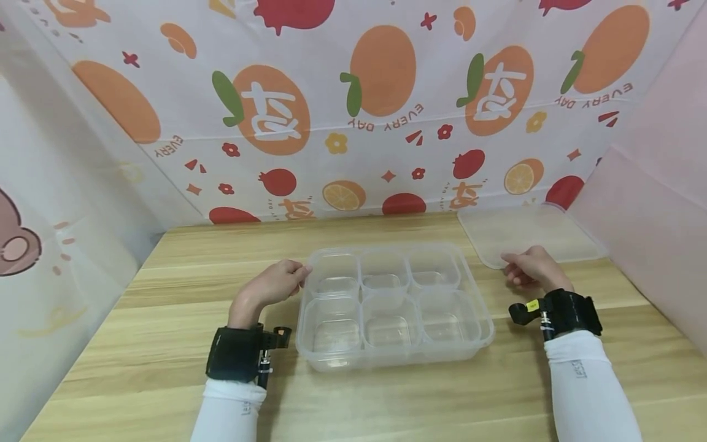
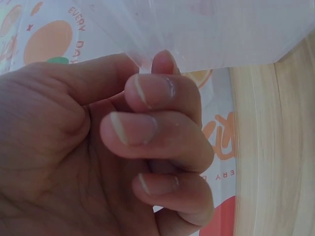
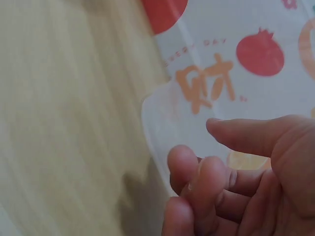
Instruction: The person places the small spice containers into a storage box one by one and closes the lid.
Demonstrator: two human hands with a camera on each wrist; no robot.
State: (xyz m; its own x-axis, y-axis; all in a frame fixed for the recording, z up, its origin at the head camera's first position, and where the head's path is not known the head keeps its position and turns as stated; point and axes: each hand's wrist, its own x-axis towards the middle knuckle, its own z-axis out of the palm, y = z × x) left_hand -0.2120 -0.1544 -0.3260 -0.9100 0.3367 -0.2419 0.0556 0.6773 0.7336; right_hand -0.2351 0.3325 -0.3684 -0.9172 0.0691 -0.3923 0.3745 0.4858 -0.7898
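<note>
A clear plastic storage box (image 1: 394,359) with several small square compartments (image 1: 392,322) inside stands on the table. My left hand (image 1: 276,282) is at its far left corner; thumb and index finger pinch the rim, as the left wrist view shows with the box wall (image 2: 206,34) above the curled fingers (image 2: 142,128). My right hand (image 1: 533,267) hovers by the near left corner of a flat translucent lid (image 1: 530,230). In the right wrist view, its thumb and index finger stand apart with nothing between them, and the lid corner (image 3: 157,115) shows beyond.
The wooden table (image 1: 166,344) meets a fruit-patterned cloth (image 1: 331,166) at its back edge. A pale pink cloth (image 1: 657,202) hangs on the right, and a white cloth (image 1: 83,215) with a cartoon print is on the left. Both wrists carry black straps (image 1: 234,355).
</note>
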